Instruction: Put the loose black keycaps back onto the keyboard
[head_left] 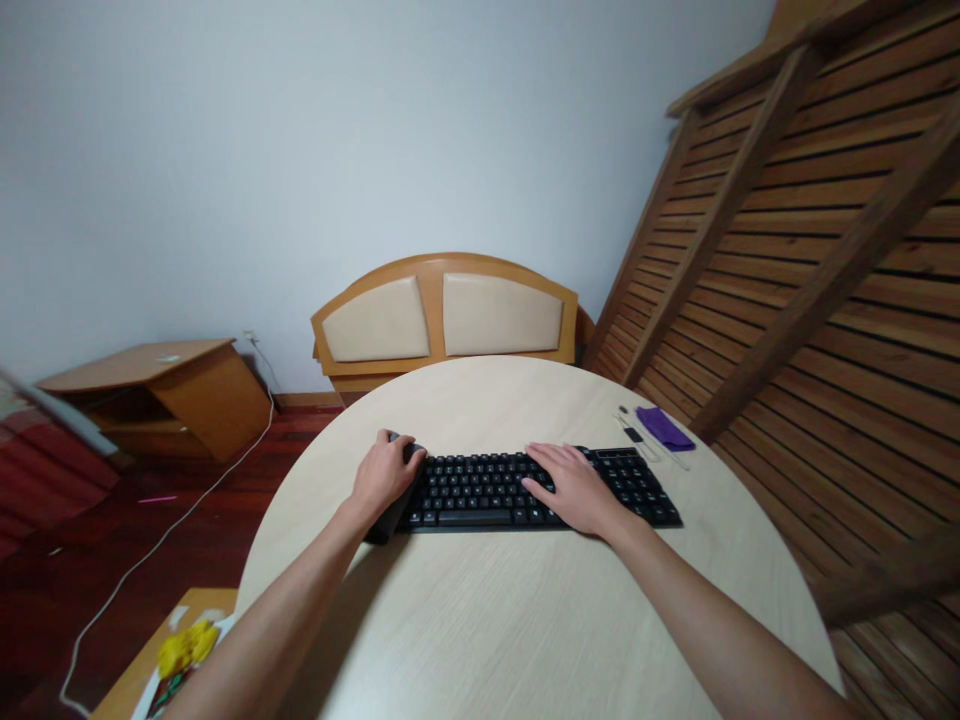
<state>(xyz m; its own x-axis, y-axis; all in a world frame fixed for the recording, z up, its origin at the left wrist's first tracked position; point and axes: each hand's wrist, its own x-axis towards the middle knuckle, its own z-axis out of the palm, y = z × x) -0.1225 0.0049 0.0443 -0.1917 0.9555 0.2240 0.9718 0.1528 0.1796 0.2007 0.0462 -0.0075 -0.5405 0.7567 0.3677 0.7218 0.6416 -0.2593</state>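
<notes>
A black keyboard (480, 490) lies across the pale round table (450, 620). My left hand (386, 470) is at its left end, fingers curled over the far end of a long black object (384, 525). That object sits along the keyboard's left edge; its kind is unclear, and my hand covers much of it. My right hand (570, 485) rests flat on the keys right of the middle, fingers stretched out, thumb apart, holding nothing. The keys beneath it are hidden.
Toward the table's right edge lie a folded purple cloth (664, 429) and a small black item (634, 435) with a pale cord. A headboard (435, 265) stands behind the table, slatted wood (825, 300) at right. Yellow material (187, 648) is at lower left.
</notes>
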